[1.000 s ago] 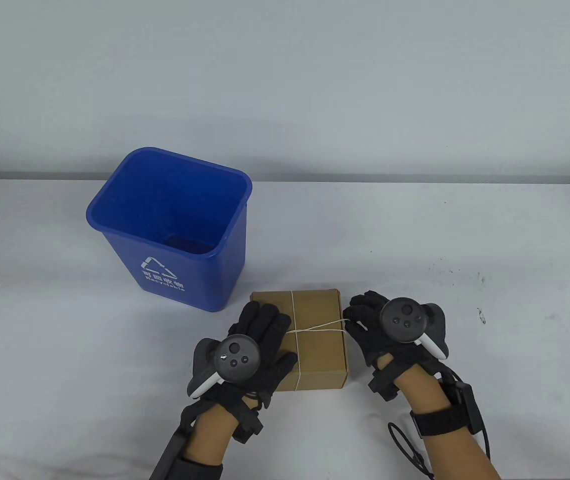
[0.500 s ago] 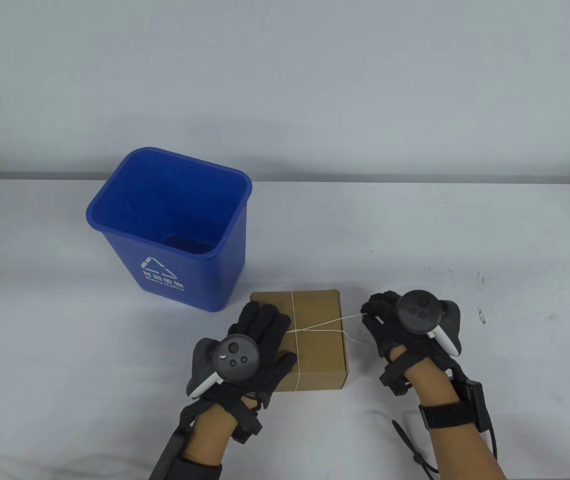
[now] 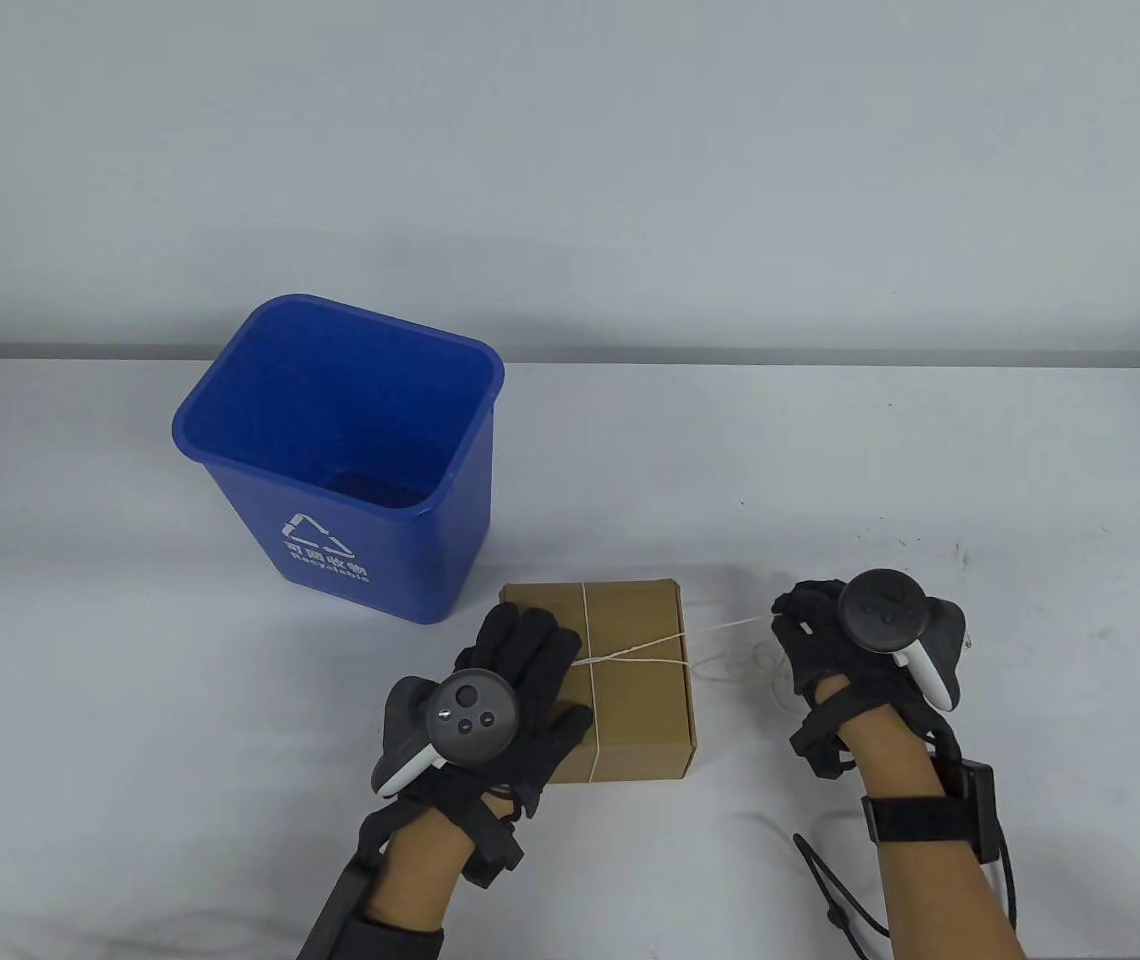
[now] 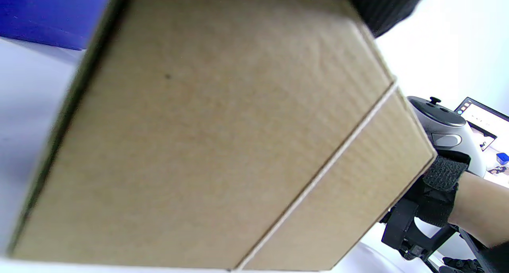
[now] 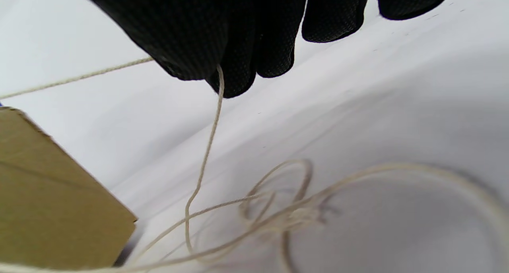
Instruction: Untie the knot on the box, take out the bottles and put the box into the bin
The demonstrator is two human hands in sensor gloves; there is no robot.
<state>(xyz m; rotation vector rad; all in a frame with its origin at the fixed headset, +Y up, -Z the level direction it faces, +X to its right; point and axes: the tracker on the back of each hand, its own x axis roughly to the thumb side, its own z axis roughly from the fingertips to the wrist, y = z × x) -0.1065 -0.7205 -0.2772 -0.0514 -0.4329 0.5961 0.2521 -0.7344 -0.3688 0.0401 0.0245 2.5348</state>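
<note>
A closed brown cardboard box [image 3: 630,690] lies on the white table, tied crosswise with pale string [image 3: 630,656]. My left hand [image 3: 520,660] rests flat on the box's left half, fingers straight. In the left wrist view the box's side [image 4: 206,146] fills the frame with the string [image 4: 318,177] running over it. My right hand [image 3: 805,625] is to the right of the box and pinches one end of the string [image 5: 119,68], which runs taut from the box. More string [image 5: 286,209] lies in loose loops on the table under that hand. No bottles are visible.
A blue recycling bin [image 3: 340,450] stands open and upright behind the box to the left. The table's far edge [image 3: 830,368] meets a pale wall. A few small dark marks [image 3: 915,545] dot the table behind the right hand.
My right hand has moved to the right, away from the box, drawing the string out with it. The left hand and the box have stayed put.
</note>
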